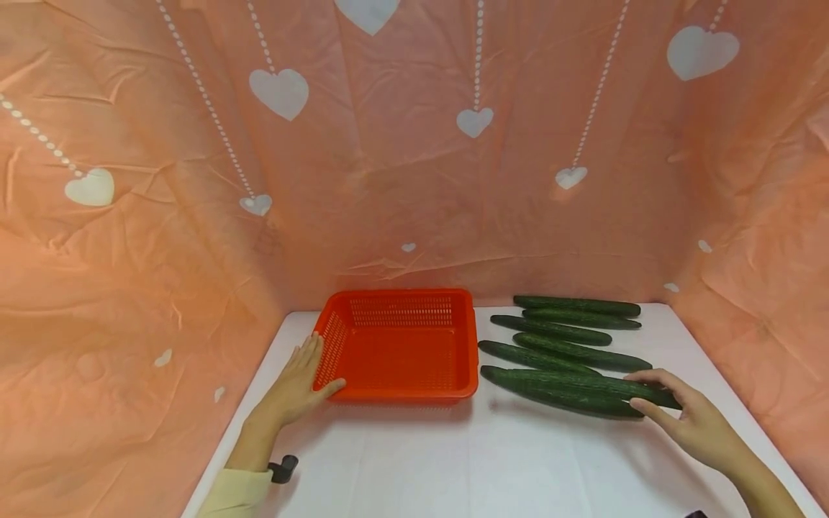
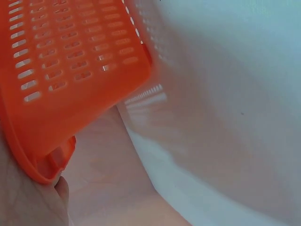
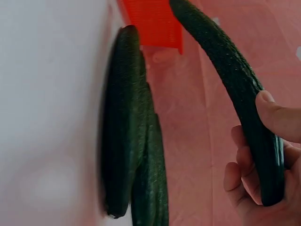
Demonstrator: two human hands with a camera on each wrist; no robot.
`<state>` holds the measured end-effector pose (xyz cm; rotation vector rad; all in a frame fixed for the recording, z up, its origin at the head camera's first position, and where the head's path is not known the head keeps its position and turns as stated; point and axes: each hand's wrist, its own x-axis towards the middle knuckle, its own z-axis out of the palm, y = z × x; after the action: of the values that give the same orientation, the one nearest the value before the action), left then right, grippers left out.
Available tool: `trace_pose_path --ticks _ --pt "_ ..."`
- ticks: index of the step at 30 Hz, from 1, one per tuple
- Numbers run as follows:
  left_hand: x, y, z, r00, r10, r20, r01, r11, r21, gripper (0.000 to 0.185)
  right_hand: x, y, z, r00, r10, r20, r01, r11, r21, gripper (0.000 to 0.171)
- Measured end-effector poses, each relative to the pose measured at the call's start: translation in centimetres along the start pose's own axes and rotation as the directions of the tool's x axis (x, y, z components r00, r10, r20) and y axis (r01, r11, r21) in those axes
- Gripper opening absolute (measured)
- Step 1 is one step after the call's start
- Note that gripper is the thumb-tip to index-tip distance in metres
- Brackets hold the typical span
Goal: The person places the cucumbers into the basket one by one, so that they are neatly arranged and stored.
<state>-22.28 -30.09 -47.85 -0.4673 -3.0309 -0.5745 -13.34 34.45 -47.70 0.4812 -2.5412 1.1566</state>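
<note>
My right hand (image 1: 696, 421) grips the thick end of a dark green cucumber (image 3: 233, 77), thumb on one side and curled fingers on the other. In the right wrist view this cucumber is raised above the others, its far tip pointing towards the basket. Beneath it in the head view lies another cucumber (image 1: 550, 394), partly covered. At the middle left stands a red plastic basket (image 1: 471, 345) with slotted walls and nothing inside. My left hand (image 1: 294, 381) rests on its near left corner, fingers straight along the left rim and thumb spread over the front rim.
Several more cucumbers (image 1: 560, 330) lie roughly side by side to the right of the basket, back to the wall. A white cloth (image 1: 414, 460) covers the table. Orange cloth walls (image 1: 414, 180) with pale hearts enclose the back and both sides.
</note>
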Motion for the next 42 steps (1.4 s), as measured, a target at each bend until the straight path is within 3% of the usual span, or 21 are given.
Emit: trace_pose_path --ticks 4,10,20,29,42 --pt "-0.1 -0.1 0.4 1.000 0.004 -0.015 -0.004 1.000 0.013 0.109 0.9 -0.9 0.3 1.000 0.017 -0.012 -0.017 0.999 0.028 0.038" --pt "-0.1 -0.1 0.6 0.999 0.016 -0.042 -0.015 1.000 0.019 0.107 2.7 -2.4 2.4 1.000 0.015 -0.009 -0.014 0.999 0.044 0.036" --pt "-0.1 0.0 0.6 1.000 0.008 -0.026 -0.008 1.000 0.020 0.108 6.3 -5.3 7.5 1.000 0.010 -0.017 -0.009 0.997 0.074 0.033" --pt "0.1 0.1 0.5 0.999 0.008 -0.034 -0.007 0.999 0.038 0.108 9.9 -7.2 12.2 1.000 0.011 0.009 -0.012 0.986 0.165 0.032" --pt "0.0 0.1 0.4 0.999 0.011 -0.038 -0.009 0.999 0.041 0.108 13.4 -10.8 17.8 0.989 0.020 0.147 -0.056 0.967 0.249 0.030"
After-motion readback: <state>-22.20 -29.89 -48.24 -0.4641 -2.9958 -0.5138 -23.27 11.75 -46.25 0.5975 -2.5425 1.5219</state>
